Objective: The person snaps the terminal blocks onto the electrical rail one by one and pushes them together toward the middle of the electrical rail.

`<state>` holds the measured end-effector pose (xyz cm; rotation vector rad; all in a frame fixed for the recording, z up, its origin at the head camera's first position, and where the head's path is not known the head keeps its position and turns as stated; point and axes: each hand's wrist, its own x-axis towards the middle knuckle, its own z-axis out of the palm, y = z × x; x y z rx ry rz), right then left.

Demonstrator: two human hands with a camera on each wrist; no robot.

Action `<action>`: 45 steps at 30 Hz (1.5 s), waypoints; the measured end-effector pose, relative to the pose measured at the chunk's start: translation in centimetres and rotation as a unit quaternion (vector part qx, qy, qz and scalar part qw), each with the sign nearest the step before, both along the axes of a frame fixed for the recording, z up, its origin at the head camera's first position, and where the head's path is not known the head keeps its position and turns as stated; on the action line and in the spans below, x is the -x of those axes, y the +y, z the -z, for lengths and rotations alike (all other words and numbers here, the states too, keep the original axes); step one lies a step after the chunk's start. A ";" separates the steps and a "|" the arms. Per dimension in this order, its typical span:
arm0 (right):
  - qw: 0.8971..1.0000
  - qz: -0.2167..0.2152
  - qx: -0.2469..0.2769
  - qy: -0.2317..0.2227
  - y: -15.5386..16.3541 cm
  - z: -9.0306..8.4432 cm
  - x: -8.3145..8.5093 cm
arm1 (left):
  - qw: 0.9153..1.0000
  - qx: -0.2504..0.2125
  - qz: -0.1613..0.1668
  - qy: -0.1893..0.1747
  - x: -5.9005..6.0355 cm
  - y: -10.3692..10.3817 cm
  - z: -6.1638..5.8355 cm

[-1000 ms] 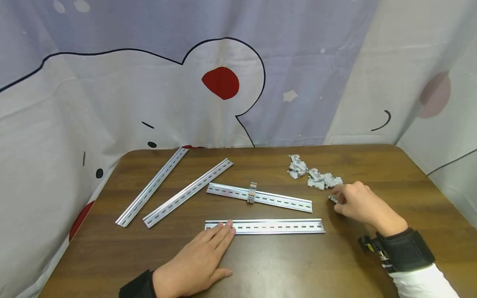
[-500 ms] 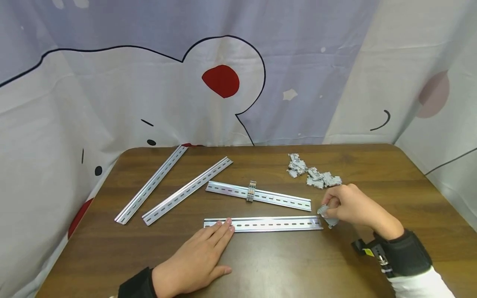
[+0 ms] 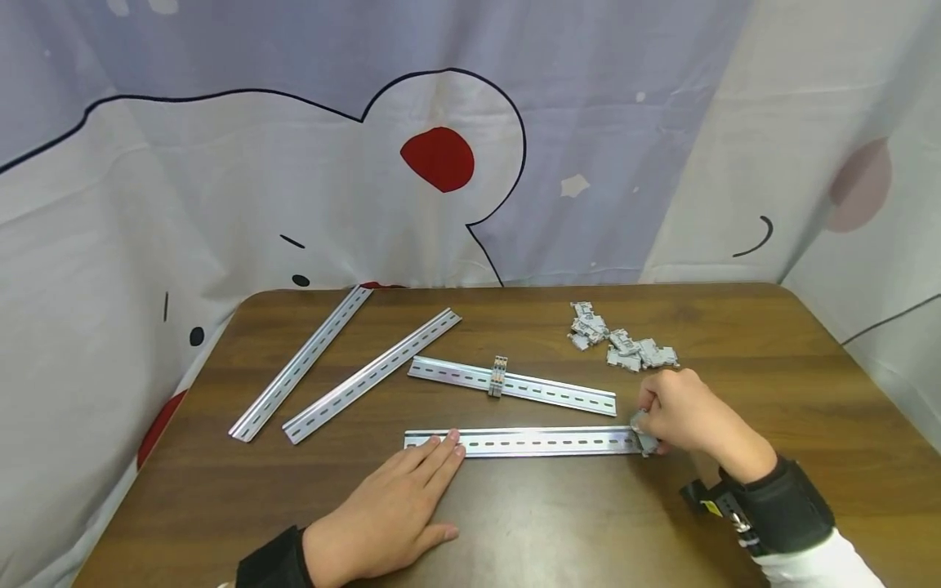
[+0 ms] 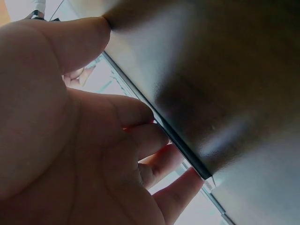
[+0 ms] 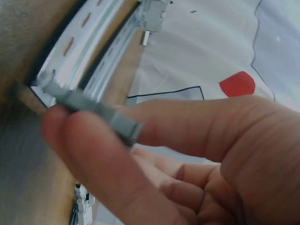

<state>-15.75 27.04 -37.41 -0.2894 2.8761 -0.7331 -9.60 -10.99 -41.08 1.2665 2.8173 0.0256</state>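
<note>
A slotted silver DIN rail (image 3: 547, 450) lies crosswise at the front of the table. My left hand (image 3: 385, 518) rests its straight fingers on the rail's left end. At the rail's right end, my right hand (image 3: 687, 418) pinches a grey terminal block (image 3: 644, 443) between thumb and index finger. The right wrist view shows this terminal block (image 5: 96, 107), blurred, close over the end of the rail (image 5: 63, 56); I cannot tell whether it touches. Farther back, a second DIN rail (image 3: 555, 394) carries a small group of terminal blocks (image 3: 497, 377) standing across it.
Two more DIN rails (image 3: 301, 363) (image 3: 371, 376) lie slanted on the left of the wooden table (image 3: 515, 523). Loose grey terminal blocks sit in two piles (image 3: 588, 328) (image 3: 639, 353) at the back right. A patterned curtain (image 3: 294, 188) hangs behind the table.
My right hand has carried the terminal block from near the piles, forward and left, to the front rail's right end, turning it on the way. My left hand stays on the rail.
</note>
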 end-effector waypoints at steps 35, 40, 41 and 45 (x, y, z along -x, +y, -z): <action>0.998 0.016 -0.065 0.022 -1.8 0.4 -0.1 | 1.000 0.010 -0.014 0.003 0.3 0.2 -0.2; 0.998 0.023 -0.053 0.028 -2.4 0.7 -0.5 | 1.000 0.008 -0.018 -0.006 0.3 0.2 -0.4; 0.998 0.023 -0.049 0.028 -2.5 0.8 -0.6 | 1.000 0.007 -0.018 -0.008 0.3 0.2 -0.3; 0.999 0.006 -0.038 0.024 -2.4 0.7 -0.7 | 1.000 0.007 -0.017 -0.013 0.2 0.3 -0.2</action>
